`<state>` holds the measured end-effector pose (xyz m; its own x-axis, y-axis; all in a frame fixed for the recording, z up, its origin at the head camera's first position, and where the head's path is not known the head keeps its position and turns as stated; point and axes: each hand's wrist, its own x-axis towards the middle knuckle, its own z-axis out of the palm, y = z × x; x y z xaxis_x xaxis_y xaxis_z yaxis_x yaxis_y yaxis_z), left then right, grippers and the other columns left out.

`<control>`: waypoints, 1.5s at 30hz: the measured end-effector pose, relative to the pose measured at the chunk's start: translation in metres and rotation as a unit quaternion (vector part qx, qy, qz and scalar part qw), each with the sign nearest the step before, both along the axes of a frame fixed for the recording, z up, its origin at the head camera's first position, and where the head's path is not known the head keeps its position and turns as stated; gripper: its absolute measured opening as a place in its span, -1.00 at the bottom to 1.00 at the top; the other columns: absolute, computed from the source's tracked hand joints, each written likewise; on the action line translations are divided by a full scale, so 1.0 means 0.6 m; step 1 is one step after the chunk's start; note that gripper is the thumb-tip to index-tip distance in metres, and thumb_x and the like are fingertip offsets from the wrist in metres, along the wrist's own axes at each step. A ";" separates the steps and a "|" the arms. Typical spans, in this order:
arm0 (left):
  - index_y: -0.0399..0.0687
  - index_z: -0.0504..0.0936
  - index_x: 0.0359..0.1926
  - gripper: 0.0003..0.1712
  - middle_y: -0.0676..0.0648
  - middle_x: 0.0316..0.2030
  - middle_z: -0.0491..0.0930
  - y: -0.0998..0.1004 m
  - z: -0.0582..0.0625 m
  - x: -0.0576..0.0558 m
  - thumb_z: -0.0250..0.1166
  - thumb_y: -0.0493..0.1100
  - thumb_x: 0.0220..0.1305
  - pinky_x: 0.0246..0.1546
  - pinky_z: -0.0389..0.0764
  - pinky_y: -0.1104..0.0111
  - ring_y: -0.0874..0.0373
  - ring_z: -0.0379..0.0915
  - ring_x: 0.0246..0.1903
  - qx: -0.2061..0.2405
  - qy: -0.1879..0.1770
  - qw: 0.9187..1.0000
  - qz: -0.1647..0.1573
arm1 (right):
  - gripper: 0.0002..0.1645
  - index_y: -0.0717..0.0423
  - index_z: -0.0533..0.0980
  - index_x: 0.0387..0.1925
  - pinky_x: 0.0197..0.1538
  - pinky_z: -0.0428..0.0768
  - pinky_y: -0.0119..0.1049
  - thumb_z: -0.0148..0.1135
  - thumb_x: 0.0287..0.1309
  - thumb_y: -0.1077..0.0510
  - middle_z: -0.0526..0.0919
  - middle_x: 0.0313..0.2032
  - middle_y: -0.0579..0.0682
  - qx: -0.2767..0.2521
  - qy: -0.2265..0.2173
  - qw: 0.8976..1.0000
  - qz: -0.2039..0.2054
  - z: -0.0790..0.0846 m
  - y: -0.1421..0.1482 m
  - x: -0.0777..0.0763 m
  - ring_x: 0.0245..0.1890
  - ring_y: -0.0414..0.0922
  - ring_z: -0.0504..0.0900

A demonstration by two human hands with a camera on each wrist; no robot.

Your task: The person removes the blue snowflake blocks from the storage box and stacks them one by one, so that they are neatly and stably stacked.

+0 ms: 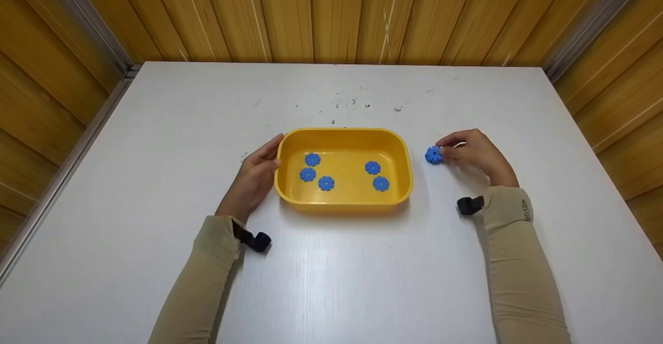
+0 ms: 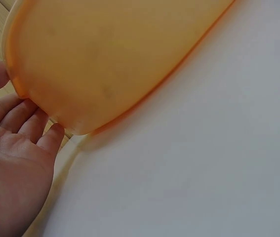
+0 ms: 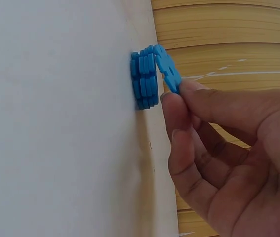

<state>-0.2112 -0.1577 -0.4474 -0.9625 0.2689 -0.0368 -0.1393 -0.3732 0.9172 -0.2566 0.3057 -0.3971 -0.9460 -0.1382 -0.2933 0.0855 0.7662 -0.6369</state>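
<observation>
A yellow tub (image 1: 344, 208) stands on the table with several blue notched discs (image 1: 326, 183) lying flat on its floor, some at the left and two at the right. My left hand (image 1: 255, 175) holds the tub's left end, thumb at the rim and fingers against the outer wall; the left wrist view shows these fingers (image 2: 31, 123) close up. Right of the tub, my right hand (image 1: 474, 155) pinches one blue disc (image 3: 168, 69) between thumb and fingertips. That disc is tilted, its far edge at the top of a short stack of blue discs (image 3: 143, 81).
The white table (image 1: 342, 282) carries small dark marks beyond the tub. Wood-patterned panels (image 1: 331, 17) rise behind the table and at both sides. A black wrist camera (image 1: 256, 240) sits by the left cuff, another black camera (image 1: 469, 205) by the right.
</observation>
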 end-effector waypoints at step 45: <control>-0.17 0.12 0.59 -0.25 -0.06 0.62 0.07 0.000 -0.001 -0.002 0.01 -0.47 0.42 0.60 0.10 0.30 0.12 -0.05 0.62 0.000 -0.006 1.000 0.002 | -0.54 0.24 0.58 0.19 0.26 0.58 0.03 0.22 0.40 0.06 0.64 0.11 0.28 0.013 0.047 0.998 0.036 0.063 -0.044 0.002 0.04 0.10 0.58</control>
